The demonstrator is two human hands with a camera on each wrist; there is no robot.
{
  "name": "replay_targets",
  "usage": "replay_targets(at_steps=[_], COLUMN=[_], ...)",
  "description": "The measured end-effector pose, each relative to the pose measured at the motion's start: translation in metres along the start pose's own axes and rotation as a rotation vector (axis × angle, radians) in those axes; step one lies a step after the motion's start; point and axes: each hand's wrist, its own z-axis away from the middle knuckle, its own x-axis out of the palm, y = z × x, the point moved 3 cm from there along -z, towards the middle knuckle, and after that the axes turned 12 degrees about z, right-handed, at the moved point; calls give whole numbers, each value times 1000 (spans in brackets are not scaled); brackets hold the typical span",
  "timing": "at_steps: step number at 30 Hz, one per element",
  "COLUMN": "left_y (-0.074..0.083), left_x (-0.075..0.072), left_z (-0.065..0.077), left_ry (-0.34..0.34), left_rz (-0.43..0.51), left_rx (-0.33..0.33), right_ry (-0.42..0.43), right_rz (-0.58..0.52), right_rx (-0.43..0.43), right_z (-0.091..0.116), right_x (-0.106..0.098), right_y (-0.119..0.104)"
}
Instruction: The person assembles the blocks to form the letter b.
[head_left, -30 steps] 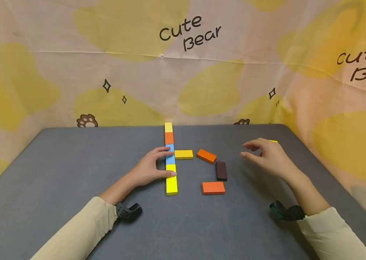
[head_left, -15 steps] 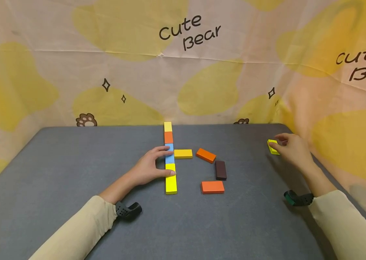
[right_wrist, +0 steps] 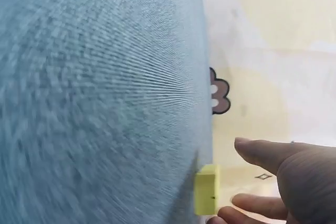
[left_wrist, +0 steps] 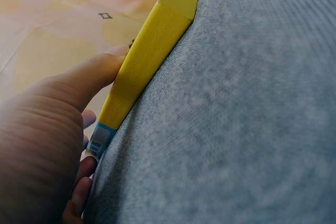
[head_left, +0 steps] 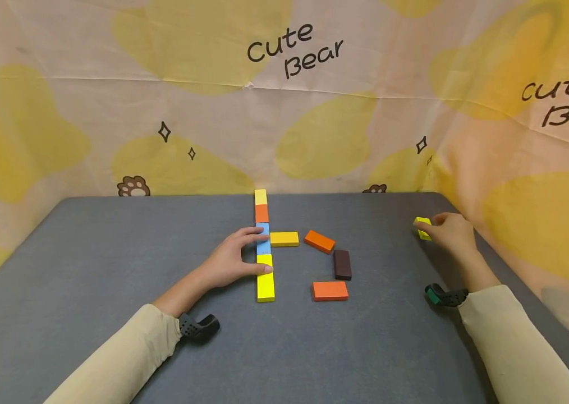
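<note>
A straight row of blocks runs away from me in the head view: near yellow blocks (head_left: 265, 289), blue blocks (head_left: 262, 247), an orange block (head_left: 261, 213) and a pale yellow block (head_left: 261, 197) at the far end. My left hand (head_left: 229, 259) rests against this row, thumb on the yellow part and fingers over the blue; the left wrist view shows the thumb along the yellow block (left_wrist: 149, 59). At the far right my right hand (head_left: 453, 235) is at a separate yellow block (head_left: 423, 231), overlapping it. In the right wrist view its thumb (right_wrist: 268, 150) stands apart from that block (right_wrist: 206, 192).
Right of the row lie a yellow block (head_left: 284, 239), a tilted orange block (head_left: 319, 241), a dark brown block (head_left: 342, 265) and a nearer orange block (head_left: 330, 291). The grey table (head_left: 113, 247) ends at a printed cloth (head_left: 203, 123) behind and to the right.
My right hand has moved right and away from me to the separate yellow block, which it mostly hid a second ago. The left hand has stayed on the row.
</note>
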Motion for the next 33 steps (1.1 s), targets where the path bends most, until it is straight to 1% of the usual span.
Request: replay_targets(at_steps=[3,6,9,15,21,23,25,29,33], left_y=[1,3,4,2,1,0,0,-2,-1], left_x=[2,4,5,3,0,-1,-1,-2,-2], left_z=[-1,-3,-3,-2,0,1,2,2,1], left_ry=[-6,-12,-9,-3,1,2,1,0,3], left_rz=[4,9,13,25,27,28,24,18,21], left_rx=[5,15,22,18,10,8,8,10,12], right_ry=[2,38,69,81,102,116,142,195,208], right_rz=[1,-4,-16,-11,-34,-45,-61,-84,-76], right_rx=[55,113,145,143,141,124,89,-42,-174], right_z=[1,4,6,6,4,4,3,4,7], right_x=[7,13,15,17,17,15,11,0,-11], right_y=[5,12,16,11,5,1,-6,-22,-40])
